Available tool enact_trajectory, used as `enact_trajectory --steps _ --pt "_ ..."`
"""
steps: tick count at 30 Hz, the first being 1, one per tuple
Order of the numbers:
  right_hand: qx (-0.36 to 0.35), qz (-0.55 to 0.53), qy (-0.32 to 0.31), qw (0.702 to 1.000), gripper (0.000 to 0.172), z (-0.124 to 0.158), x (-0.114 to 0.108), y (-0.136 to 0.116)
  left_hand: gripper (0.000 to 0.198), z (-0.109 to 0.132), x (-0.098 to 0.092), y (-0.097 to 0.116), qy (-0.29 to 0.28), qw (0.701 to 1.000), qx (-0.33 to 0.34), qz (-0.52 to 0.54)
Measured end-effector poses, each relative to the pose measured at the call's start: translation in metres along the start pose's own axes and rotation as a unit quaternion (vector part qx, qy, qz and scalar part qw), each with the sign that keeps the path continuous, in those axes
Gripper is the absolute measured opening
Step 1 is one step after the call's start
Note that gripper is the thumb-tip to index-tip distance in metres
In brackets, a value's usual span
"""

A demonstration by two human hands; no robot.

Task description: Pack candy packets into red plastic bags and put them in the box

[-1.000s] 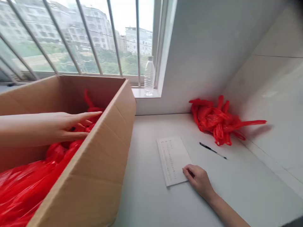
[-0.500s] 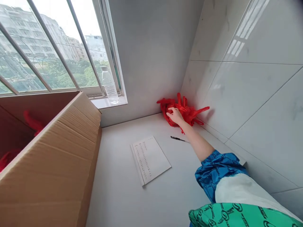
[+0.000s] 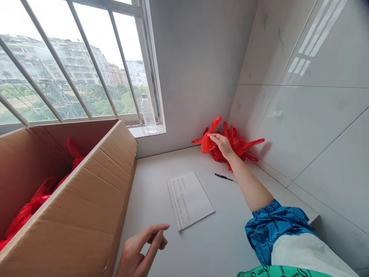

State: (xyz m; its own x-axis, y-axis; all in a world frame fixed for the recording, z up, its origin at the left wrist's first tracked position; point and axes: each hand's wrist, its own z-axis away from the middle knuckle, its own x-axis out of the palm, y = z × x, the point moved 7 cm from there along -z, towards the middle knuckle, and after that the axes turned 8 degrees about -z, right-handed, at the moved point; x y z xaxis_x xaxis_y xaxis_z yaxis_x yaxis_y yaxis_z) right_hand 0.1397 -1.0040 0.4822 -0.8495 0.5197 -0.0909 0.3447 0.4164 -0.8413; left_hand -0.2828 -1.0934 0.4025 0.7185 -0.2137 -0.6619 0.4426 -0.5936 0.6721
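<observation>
Beneath the tiled wall [image 3: 311, 123] spreads my white desk [image 3: 150, 192], one open cardboard box [image 3: 83, 200] along its left, red plastic bags [image 3: 239, 147] heaped in its far right corner: thin, glossy, crumpled, handles poking out. My right hand [image 3: 223, 145] pinches a bit of them at the heap's left end. That corner is hemmed in; there's more room between box and notebook [image 3: 191, 200], where my left hand [image 3: 138, 250] hangs empty, fingers loosely curled. Counted: one notebook, one clear bottle [image 3: 149, 117], one black pen [image 3: 221, 176]; the bags are too tangled.
</observation>
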Motion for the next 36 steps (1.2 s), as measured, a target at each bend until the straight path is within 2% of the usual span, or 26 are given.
enact_trajectory --steps 2,4,6,8,10,13,16,18,20,22,25,28,32,34,36 --pt "0.001 -0.061 -0.047 0.997 0.047 0.02 0.02 -0.011 0.03 -0.016 0.009 -0.011 -0.028 0.997 -0.051 0.049" --pt "0.02 -0.136 -0.093 0.986 0.044 0.044 0.041 -0.011 0.035 -0.033 0.017 -0.021 -0.027 0.992 -0.083 0.088" --pt "0.056 -0.15 -0.133 0.978 0.042 0.072 0.061 0.001 0.039 -0.049 0.02 -0.035 0.015 0.989 -0.104 0.105" --pt "0.094 -0.1 -0.161 0.977 0.041 0.1 0.077 0.021 0.045 -0.06 0.02 -0.054 0.076 0.984 -0.124 0.105" --pt "0.119 -0.05 -0.167 0.978 0.039 0.126 0.084 0.04 0.047 -0.067 0.023 -0.072 0.122 0.979 -0.136 0.089" --pt "0.093 0.011 -0.104 0.99 0.033 0.15 0.08 0.047 0.043 -0.079 0.034 -0.084 0.129 0.984 -0.12 0.03" --pt "0.016 0.086 -0.031 0.996 0.031 0.162 0.08 0.033 0.045 -0.094 0.049 -0.073 0.11 0.991 -0.075 -0.034" --pt "-0.036 0.14 -0.034 0.989 0.034 0.168 0.092 0.024 0.05 -0.105 0.058 -0.058 0.107 0.99 -0.022 -0.089" --pt "-0.078 0.211 -0.082 0.971 0.045 0.174 0.111 0.023 0.053 -0.114 0.069 -0.045 0.092 0.983 0.041 -0.153" --pt "-0.093 0.279 -0.146 0.944 0.063 0.18 0.128 0.031 0.049 -0.121 0.083 -0.041 0.058 0.974 0.087 -0.2" --pt "-0.07 0.329 -0.212 0.918 0.085 0.187 0.139 0.051 0.041 -0.126 0.094 -0.052 0.021 0.97 0.082 -0.229" --pt "-0.042 0.33 -0.248 0.91 0.092 0.19 0.135 0.062 0.038 -0.126 0.089 -0.065 0.036 0.967 0.043 -0.25" --pt "-0.025 0.298 -0.294 0.908 0.093 0.188 0.126 0.057 0.035 -0.122 0.074 -0.06 0.055 0.968 0.043 -0.242" --pt "-0.023 0.272 -0.285 0.919 0.09 0.183 0.121 0.05 0.036 -0.119 0.063 -0.051 0.096 0.966 0.04 -0.236" --pt "-0.035 0.254 -0.242 0.936 0.081 0.178 0.118 0.042 0.038 -0.116 0.055 -0.04 0.144 0.958 0.043 -0.243"
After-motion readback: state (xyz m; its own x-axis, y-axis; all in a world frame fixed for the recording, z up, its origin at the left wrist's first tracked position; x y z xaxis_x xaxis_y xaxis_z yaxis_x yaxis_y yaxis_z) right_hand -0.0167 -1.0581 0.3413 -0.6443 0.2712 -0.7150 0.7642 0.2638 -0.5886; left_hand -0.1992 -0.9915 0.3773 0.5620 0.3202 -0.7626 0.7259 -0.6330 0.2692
